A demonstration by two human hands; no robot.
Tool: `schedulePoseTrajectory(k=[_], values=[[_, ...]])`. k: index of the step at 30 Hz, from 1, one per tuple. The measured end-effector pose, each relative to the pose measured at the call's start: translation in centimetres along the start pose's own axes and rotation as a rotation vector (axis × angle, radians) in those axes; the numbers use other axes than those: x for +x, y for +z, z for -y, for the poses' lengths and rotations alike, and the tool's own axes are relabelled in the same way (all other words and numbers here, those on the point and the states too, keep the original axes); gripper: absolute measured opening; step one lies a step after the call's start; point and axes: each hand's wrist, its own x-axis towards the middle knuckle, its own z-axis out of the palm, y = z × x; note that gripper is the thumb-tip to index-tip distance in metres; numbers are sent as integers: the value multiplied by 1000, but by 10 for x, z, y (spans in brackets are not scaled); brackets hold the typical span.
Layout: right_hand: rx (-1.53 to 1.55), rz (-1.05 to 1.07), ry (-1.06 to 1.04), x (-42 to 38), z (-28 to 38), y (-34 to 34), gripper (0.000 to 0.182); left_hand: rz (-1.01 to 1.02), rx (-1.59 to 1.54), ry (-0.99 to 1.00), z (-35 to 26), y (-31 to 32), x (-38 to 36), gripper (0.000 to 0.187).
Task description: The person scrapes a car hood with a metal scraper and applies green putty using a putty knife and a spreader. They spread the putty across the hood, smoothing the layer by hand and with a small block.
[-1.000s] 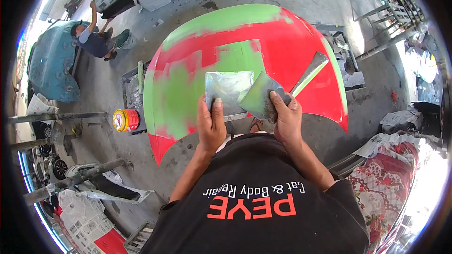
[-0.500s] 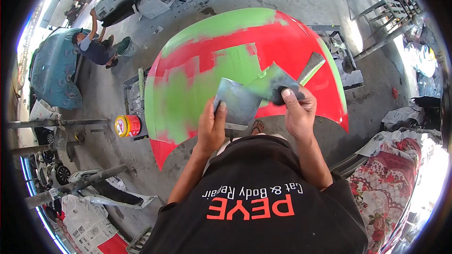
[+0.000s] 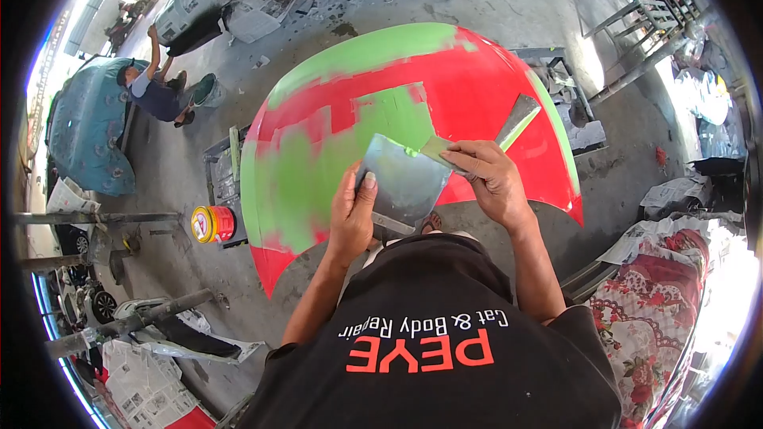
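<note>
My left hand [image 3: 352, 213] grips a thin grey mixing plate [image 3: 409, 184] by its left edge, thumb on top. A small bead of green putty [image 3: 411, 152] sits on the plate's upper edge. In my right hand [image 3: 494, 181] is a flat putty spreader [image 3: 439, 152], smeared green, its end right at that edge. Below both hands lies a red car hood [image 3: 469, 83] with broad green patches over its left and far parts. A wide-ended scraper [image 3: 518, 121] with green on it rests on the hood's right side.
A yellow and red tub [image 3: 212, 224] stands left of the hood. Metal stand frames [image 3: 222, 163] show beside it. At the far left a person [image 3: 159, 94] bends near a cloth-covered car [image 3: 89, 131]. Flowered fabric [image 3: 648, 318] lies at the right.
My right hand has turned the spreader over, its face now narrower in view, and brought its end to the plate's upper edge. The plate stays in my left hand, slightly tilted.
</note>
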Motion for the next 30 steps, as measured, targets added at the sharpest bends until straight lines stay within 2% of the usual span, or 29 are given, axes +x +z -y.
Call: schedulePoseTrajectory(k=[2, 3, 5, 6, 8, 10, 13, 15, 16, 18, 20, 23, 26, 27, 30], values=[[-197, -2, 9, -4, -6, -5, 38, -22, -101, -64, 9, -9, 1, 37], [-201, -12, 19, -8, -7, -4, 38, -23, -203, -98, 6, -15, 3, 36], [371, -190, 278, -16, -12, -5, 19, -56, -290, -123, 1, -22, 9, 35], [368, -194, 282, -19, -16, -7, 19, -51, -292, -127, 0, -25, 12, 35], [1027, -302, 634, -28, -22, -10, 17, 27, -426, -196, -1, -30, 19, 35], [1181, -250, 769, -22, -15, -23, 19, 90, -343, -222, 4, -25, 20, 34], [1345, -223, 841, -20, -15, -25, 23, 236, -152, -230, -3, -2, 21, 33], [1540, -58, 901, -19, -14, -20, 25, 363, -19, -227, -6, 14, 21, 33], [1539, -64, 901, -20, -18, -13, 25, 369, -20, -228, -7, 21, 21, 33], [1568, 1, 1011, -22, -27, 3, 26, 373, 146, 34, -9, 31, 23, 35], [1604, 29, 1052, -21, -24, 1, 25, 378, 207, 55, -8, 31, 24, 35], [1425, -94, 1132, -20, -26, 7, 21, 373, 267, 59, 4, 25, 23, 36], [1332, -136, 1107, -20, -31, 9, 18, 349, 285, 90, 2, 30, 24, 37], [1236, -191, 1142, -16, -29, 8, 15, 324, 309, 127, 0, 31, 23, 38], [1239, -338, 1202, -26, -51, 15, 14, 325, 356, 133, 0, 29, 25, 35]])
